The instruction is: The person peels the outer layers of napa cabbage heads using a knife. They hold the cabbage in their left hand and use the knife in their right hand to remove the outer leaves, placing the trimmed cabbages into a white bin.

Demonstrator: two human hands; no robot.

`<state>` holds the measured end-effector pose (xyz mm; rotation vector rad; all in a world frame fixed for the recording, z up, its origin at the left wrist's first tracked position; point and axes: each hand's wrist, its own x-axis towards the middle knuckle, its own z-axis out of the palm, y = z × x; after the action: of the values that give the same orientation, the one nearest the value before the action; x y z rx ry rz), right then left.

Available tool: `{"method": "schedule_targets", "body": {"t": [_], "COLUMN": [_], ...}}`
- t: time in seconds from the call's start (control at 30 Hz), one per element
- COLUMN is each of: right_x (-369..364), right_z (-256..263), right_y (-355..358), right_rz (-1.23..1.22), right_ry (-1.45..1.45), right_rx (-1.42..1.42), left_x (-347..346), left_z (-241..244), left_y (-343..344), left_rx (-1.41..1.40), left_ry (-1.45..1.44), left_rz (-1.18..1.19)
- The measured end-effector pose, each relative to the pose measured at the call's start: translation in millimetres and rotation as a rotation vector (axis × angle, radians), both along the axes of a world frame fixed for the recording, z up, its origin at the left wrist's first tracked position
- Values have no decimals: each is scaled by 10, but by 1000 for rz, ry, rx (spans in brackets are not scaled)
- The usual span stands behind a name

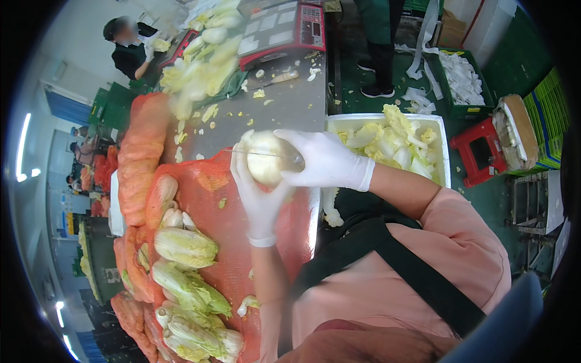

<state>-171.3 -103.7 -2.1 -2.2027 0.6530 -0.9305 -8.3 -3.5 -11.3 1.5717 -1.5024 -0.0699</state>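
Note:
Both of my hands wear white gloves and meet at a pale napa cabbage [265, 164], held with its stem end toward me. My left hand [258, 202] cups the cabbage from its left side and below. On the other side, my right hand [324, 159] grips a knife and also touches the cabbage with its fingers. The thin knife blade [261, 152] shows nearly edge-on across the stem end; its handle is mostly hidden in the right hand. Whole napa cabbages [186, 247] lie to the left on a red mesh sack [227, 272].
A white foam box [445, 154] of cabbage leaves stands right of the metal table [286, 104]. Ahead are a wooden-handled knife [285, 76], a red scale [311, 27] and trimmed cabbages [213, 63]. Filled mesh sacks [141, 159] line the left. A co-worker [129, 50] stands across; another person's legs [381, 59] are beyond.

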Motion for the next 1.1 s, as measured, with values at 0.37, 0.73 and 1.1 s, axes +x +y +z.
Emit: {"method": "schedule_targets", "body": {"t": [0.37,0.73,1.1], "right_x": [-65,-155,-141], "right_z": [62,-47,114], "right_y": [-143,-243,-167], "right_rz": [42,40,131], "right_ry": [25,-11,193], "right_rx": [30,92,-198], "left_x": [-79,-228,-276], "left_z": [-26,-153,-267], "left_y": [-59,31,7], "left_rx": [-53,-91,-166], "left_ry": [7,-72,-6], "left_rz": [-62,-33,87]}}
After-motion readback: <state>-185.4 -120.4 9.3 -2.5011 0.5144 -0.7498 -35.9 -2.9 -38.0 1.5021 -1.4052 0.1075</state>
